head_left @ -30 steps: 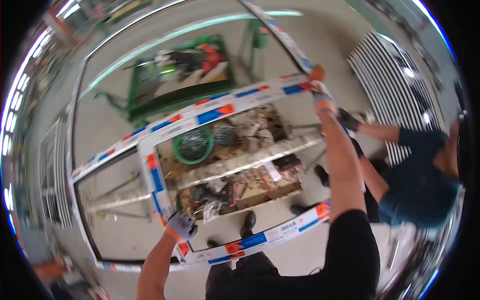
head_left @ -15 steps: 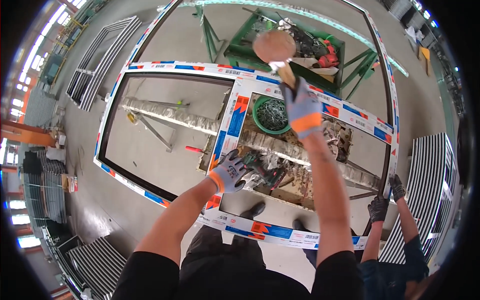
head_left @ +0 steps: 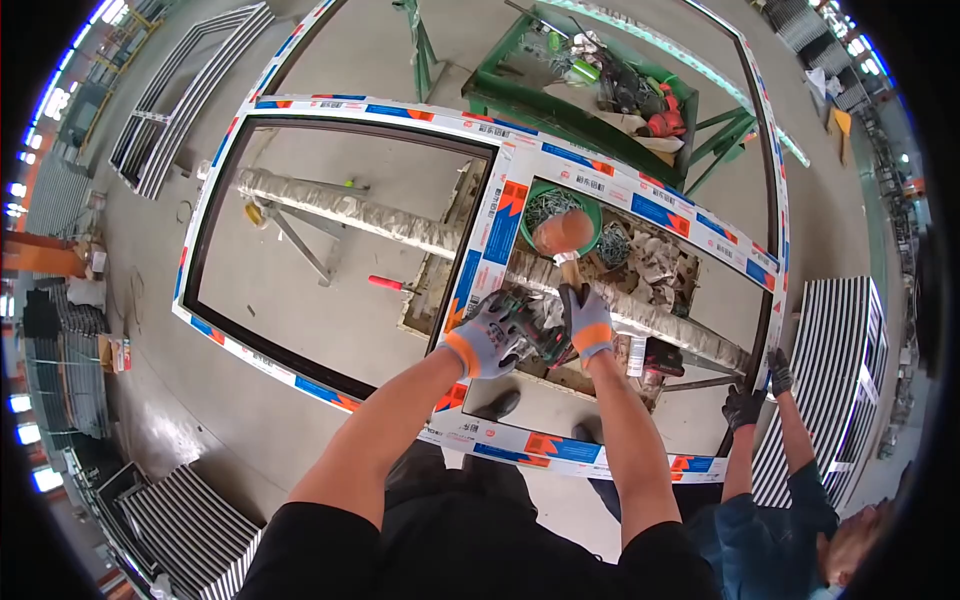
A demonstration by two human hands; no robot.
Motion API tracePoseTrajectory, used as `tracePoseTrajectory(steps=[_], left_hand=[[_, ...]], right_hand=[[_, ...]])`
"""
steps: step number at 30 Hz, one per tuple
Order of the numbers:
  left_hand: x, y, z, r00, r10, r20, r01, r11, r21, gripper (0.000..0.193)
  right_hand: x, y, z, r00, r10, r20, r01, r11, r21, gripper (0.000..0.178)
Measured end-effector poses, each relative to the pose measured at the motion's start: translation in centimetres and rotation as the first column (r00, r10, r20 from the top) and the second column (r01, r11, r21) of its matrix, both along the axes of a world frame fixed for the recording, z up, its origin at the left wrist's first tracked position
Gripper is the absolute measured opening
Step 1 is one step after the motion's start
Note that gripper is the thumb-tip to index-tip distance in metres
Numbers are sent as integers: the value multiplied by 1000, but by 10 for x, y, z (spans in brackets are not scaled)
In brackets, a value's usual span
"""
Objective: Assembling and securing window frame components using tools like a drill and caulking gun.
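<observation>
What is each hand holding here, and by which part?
The right hand holds a mallet by its handle; the left hand rests on a dark power tool, grip unclear.

— Any labels here?
— Blue, orange and white protective tape with small white barcode stickers (head_left: 592,183) runs along the white window frame (head_left: 480,120).
— Packages or screens?
— Crumpled paper wrappings (head_left: 660,260) lie under the frame's right opening. No screens.

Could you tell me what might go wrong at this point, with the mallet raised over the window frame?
The right hand holds the mallet close to the left hand, which rests on the frame's centre bar; a glancing blow might hit those fingers. A co-worker's gloved hands grip the window frame at its right edge, so a jolt could pinch or jar them.
</observation>
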State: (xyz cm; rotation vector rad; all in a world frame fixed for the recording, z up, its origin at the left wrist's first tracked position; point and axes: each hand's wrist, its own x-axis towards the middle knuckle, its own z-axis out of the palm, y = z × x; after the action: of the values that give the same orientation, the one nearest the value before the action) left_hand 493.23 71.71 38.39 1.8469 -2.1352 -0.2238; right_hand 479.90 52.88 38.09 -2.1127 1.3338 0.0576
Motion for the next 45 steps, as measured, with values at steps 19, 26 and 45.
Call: tracePoseTrajectory(steps=[19, 26, 45], left_hand=[[36, -69, -10, 1000, -26, -12, 29, 942, 335, 54], [47, -61, -26, 1000, 11, -9, -8, 963, 268, 51], [37, -72, -8, 990, 11, 141, -48, 963, 266, 37]], right_hand=[[122, -61, 26, 916, 268, -300, -372, 850, -374, 46], [82, -14, 21, 966, 257, -38, -256, 912, -321, 46], [-219, -22, -39, 785, 305, -540, -387, 921, -42, 50]])
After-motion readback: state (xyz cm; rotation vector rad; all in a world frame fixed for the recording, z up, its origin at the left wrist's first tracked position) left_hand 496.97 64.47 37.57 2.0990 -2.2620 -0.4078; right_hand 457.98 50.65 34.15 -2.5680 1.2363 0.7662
